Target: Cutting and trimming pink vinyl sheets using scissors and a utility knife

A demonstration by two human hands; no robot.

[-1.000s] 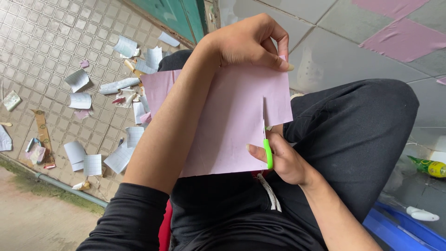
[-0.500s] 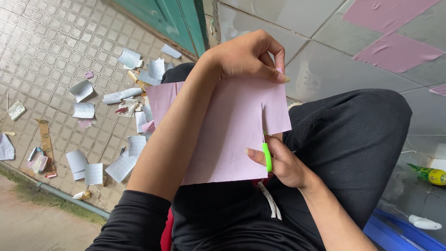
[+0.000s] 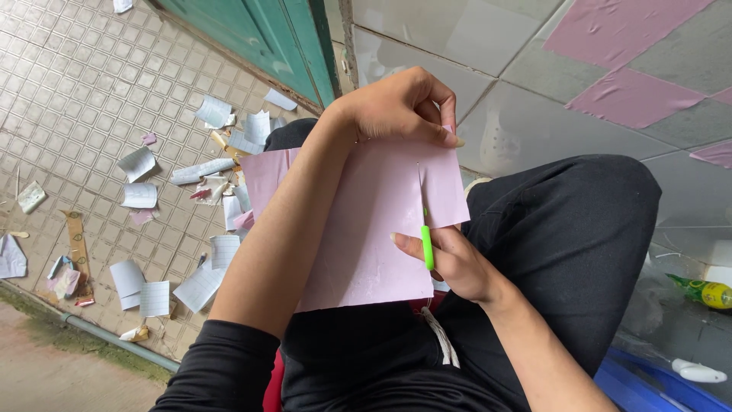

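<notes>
Centrally, the left hand [image 3: 404, 107] curls tight on the top edge of the pink paper [image 3: 366, 229], fingers pinching it. Below, at mid-frame, the right hand [image 3: 450, 259] is closed around green-handled scissors [image 3: 428, 244], blades pointing up the frame along a vertical slit. Paper lies over the lap, long axis running upper left to lower right. Scraps [image 3: 198, 229] litter the tiled floor at left.
</notes>
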